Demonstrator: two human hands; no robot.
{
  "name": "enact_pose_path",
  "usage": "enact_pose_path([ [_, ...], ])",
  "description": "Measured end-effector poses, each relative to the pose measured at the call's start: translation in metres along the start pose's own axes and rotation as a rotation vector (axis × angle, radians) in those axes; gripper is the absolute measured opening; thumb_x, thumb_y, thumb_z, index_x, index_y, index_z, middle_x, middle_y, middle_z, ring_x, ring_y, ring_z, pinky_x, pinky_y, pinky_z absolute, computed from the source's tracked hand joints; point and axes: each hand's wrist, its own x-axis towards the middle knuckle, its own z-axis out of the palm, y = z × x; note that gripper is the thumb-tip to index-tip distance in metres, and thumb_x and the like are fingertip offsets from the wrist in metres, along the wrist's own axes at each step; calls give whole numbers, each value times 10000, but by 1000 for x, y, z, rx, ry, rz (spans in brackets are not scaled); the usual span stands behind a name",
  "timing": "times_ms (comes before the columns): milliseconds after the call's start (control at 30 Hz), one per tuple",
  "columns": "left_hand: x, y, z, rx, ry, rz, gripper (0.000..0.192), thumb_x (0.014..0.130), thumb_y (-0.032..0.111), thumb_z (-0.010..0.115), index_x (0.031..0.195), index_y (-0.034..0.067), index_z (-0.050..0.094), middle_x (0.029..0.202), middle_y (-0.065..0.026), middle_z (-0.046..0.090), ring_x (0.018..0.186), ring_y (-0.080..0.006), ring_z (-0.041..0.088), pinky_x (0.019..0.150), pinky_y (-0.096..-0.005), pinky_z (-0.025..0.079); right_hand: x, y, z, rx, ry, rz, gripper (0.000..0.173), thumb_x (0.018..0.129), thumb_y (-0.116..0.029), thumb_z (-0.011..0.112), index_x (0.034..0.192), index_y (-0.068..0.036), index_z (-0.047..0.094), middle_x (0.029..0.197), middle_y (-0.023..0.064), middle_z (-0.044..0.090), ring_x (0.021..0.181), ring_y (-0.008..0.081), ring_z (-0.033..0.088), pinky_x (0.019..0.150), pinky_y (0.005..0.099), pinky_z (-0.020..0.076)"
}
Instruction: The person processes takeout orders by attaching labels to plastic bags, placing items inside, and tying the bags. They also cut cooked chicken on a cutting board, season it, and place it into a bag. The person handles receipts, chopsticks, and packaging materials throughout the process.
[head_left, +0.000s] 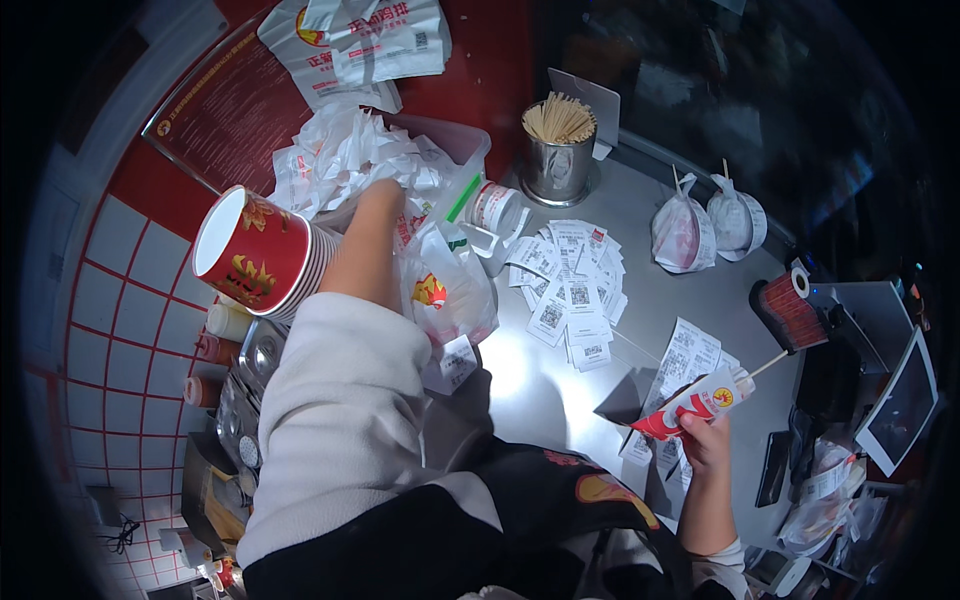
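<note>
My left hand (384, 196) reaches into a heap of white plastic bags (345, 154) in a clear plastic bin (472, 142); its fingers are hidden among them. In my right hand (706, 442) is a red and white printed paper sleeve (694, 409), tilted above the counter. A thin wooden stick (770, 364) pokes out of the sleeve's upper end. Below the sleeve lie printed paper slips (684, 352). Against the near side of the bin rests a filled plastic bag (454, 289) with a paper slip (457, 364) at its bottom.
Stacked red paper buckets (259, 251) stand beside my left forearm. A metal canister of wooden sticks (559, 169) is at the back. Many receipts (577, 285) cover mid-counter. Two bagged items (682, 232) sit back right, near a screen (900, 401). Metal container lids (240, 420) line the left.
</note>
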Motion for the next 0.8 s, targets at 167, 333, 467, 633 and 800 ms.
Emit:
enact_pose_path([
  [167, -5, -19, -52, 61, 91, 92, 243, 611, 68, 687, 854, 59, 702, 923, -172, 654, 897, -323, 629, 771, -400, 496, -4, 2, -10, -20, -50, 10, 466, 684, -53, 727, 1094, -36, 506, 970, 65, 612, 890, 169, 609, 804, 302, 482],
  [333, -89, -15, -103, -44, 440, -15, 274, 754, 82, 511, 984, 19, 644, 1062, -212, 603, 996, -364, 586, 829, -438, 473, -10, -4, -9, -16, -46, 59, 493, 669, -60, 743, 1105, -33, 513, 966, 65, 616, 880, 164, 611, 791, 293, 487],
  [467, -203, 3, -137, -432, 916, 256, 235, 850, 150, 492, 988, -7, 599, 980, -199, 625, 931, -322, 613, 772, -386, 480, -15, -9, -12, -18, -207, 76, 510, 639, -54, 754, 1097, -17, 533, 950, 71, 618, 883, 163, 608, 788, 283, 486],
  [633, -311, 53, -45, -1692, 386, 889, 156, 940, 166, 445, 1000, 29, 486, 960, -75, 585, 846, -131, 584, 765, -274, 464, -22, 15, 2, -302, -407, 293, 557, 632, 32, 712, 1145, -85, 530, 1263, 78, 507, 1171, 232, 476, 918, 350, 443],
  [800, -363, 124, 89, -2086, -327, 776, 259, 943, 194, 433, 1140, 25, 443, 1102, -98, 552, 990, -189, 564, 851, -347, 458, -35, 41, 14, 179, -470, 213, 605, 688, -1, 728, 1231, -60, 469, 1358, 147, 402, 1255, 200, 372, 1000, 308, 353],
])
